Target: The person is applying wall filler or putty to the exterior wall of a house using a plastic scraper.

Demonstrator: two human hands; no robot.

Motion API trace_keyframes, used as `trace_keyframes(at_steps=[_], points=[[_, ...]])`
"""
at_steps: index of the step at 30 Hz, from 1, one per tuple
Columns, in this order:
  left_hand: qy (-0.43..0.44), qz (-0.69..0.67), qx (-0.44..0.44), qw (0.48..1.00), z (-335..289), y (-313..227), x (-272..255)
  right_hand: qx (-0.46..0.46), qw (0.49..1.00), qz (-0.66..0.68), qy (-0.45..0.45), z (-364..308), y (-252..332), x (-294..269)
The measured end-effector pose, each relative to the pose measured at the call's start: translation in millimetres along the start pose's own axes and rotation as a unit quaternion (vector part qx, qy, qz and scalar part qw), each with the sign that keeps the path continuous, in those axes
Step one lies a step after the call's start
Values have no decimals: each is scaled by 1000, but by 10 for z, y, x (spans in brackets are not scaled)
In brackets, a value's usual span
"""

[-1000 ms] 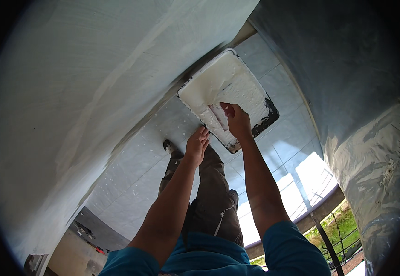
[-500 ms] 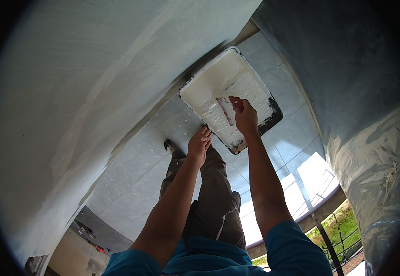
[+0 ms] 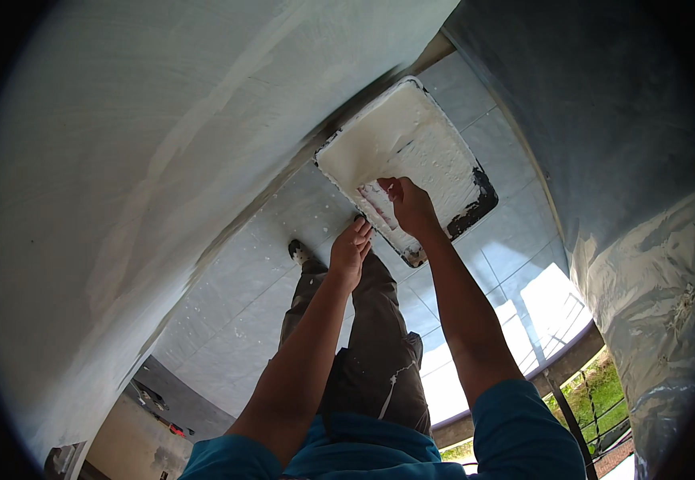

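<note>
A large dark-rimmed tray, thickly coated with creamy white paint or filler, lies below me beside the wall. In it, near its left edge, sits a flat trowel-like tool, smeared white with reddish marks. My right hand is closed round its reddish handle; the hand hides most of the grip. Just outside the tray's near-left edge, my left hand has its fingers stretched out and nothing visible in them. Whether its fingertips touch the rim I cannot tell.
A pale wall with a lighter streak fills the left. The tiled floor has white spatters, and my shoe stands on it. Plastic sheeting hangs at right. A railing with grass beyond is at lower right.
My right hand has moved the trowel-like tool leftward across the tray, to its left edge. My left hand keeps nearly the same place.
</note>
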State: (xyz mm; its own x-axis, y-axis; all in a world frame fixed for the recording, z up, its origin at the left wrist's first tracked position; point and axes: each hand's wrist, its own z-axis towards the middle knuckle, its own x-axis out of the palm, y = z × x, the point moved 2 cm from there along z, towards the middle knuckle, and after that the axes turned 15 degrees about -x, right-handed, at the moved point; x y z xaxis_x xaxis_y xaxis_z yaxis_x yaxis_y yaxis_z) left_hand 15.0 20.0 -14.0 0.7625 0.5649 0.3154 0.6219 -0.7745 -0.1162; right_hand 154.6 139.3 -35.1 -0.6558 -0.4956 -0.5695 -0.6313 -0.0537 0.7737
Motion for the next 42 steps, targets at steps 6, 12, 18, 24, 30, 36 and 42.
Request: trace_keyframes(at_steps=[6,12,18,24,30,36,42], points=[[-4,16,-4,1000,-6,-15,71,-22,998,20,-63,-85,-82,-54],[-17,32,11,999,-18,-30,-44,-24,996,46,-67,-86,325,-119],[-35,36,-2,999,-34,-86,34,-21,997,28,-63,-108,217,-31],[-28,36,-19,999,-47,-78,197,-26,997,41,-53,-179,-6,60],[-32,38,-13,999,-43,-74,139,-19,996,-7,-86,-165,94,7],[-43,39,-27,998,-115,-139,151,-27,996,19,-85,-184,218,-69],[-52,31,-20,998,-94,-140,101,-5,994,39,-106,-154,398,-199]])
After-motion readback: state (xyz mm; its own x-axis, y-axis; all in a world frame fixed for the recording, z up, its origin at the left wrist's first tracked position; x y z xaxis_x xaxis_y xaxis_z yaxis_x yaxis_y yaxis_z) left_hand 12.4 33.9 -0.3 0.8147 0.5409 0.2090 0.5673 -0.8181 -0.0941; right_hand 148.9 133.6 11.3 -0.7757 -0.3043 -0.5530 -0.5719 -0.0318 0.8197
